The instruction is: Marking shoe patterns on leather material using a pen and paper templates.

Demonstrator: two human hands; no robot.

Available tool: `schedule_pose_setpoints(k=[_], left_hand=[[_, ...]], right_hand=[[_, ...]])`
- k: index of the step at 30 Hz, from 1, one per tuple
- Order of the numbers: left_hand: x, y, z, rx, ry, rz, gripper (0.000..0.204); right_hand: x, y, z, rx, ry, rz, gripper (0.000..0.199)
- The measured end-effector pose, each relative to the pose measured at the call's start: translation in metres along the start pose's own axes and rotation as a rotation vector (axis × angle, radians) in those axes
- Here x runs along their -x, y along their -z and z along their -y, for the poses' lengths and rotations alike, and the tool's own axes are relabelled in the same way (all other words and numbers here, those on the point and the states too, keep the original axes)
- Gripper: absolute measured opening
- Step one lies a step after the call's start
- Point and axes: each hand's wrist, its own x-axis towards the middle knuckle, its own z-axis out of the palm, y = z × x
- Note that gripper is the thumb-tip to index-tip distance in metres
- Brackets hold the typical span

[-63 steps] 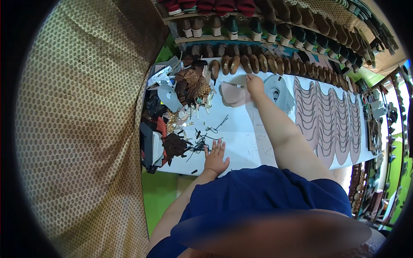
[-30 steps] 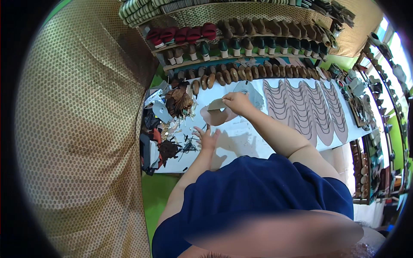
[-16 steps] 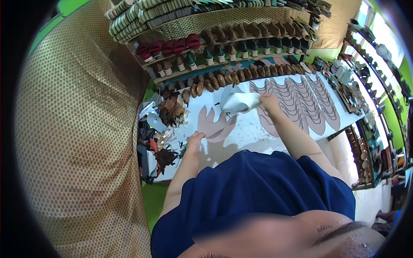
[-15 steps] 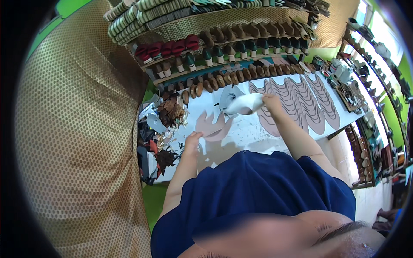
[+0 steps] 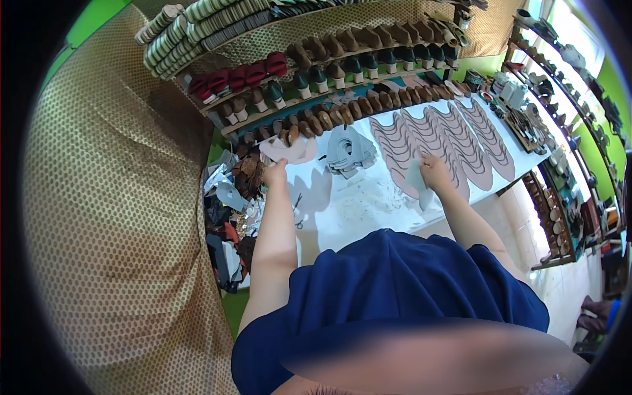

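My left hand (image 5: pixel 274 172) reaches to the far left of the white worktable (image 5: pixel 359 201) and grips the edge of a pale pink cut-out piece (image 5: pixel 289 151). My right hand (image 5: pixel 436 172) holds a light grey cut-out piece (image 5: pixel 417 178) over the near end of the rows of pinkish-brown shoe-upper pieces (image 5: pixel 438 138). A stack of grey cut pieces (image 5: pixel 349 150) lies between my hands. Small scissors (image 5: pixel 297 210) rest on the table by my left forearm.
A heap of leather scraps (image 5: pixel 230 217) covers the table's left end. Shelves of shoe heels and soles (image 5: pixel 329 72) run along the far side. Racks with tools and tins (image 5: pixel 526 112) stand on the right. A dotted tan wall (image 5: pixel 118 217) rises on the left.
My left hand has moved from the near table edge out to the pink piece at the far left. My right hand has carried the grey piece rightward to the brown rows.
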Motion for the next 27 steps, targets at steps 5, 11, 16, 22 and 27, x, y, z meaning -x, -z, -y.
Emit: schedule_pose_setpoints(k=[5, 11, 16, 22, 27], left_hand=[[0.043, -0.026, 0.028, -0.490, 0.240, -0.090, 0.076], [0.120, -0.011, 0.077, -0.814, 0.145, 0.024, 0.087], [0.133, 0.011, 0.088, -0.902, 0.133, 0.023, 0.086], [0.149, 0.038, 0.082, -0.849, 0.095, -0.093, 0.080], [0.173, 0.064, 0.100, -0.925, 0.068, -0.156, 0.078]], right_hand=[[0.018, -0.007, -0.003, -0.005, -0.063, 0.085, 0.023], [0.018, -0.031, 0.010, 0.103, -0.047, 0.299, 0.026], [-0.006, -0.043, 0.088, 0.095, -0.026, 0.374, 0.026], [0.001, -0.068, 0.136, 0.195, 0.520, 0.212, 0.018], [0.026, -0.131, 0.055, 0.357, 0.985, 0.482, 0.027]])
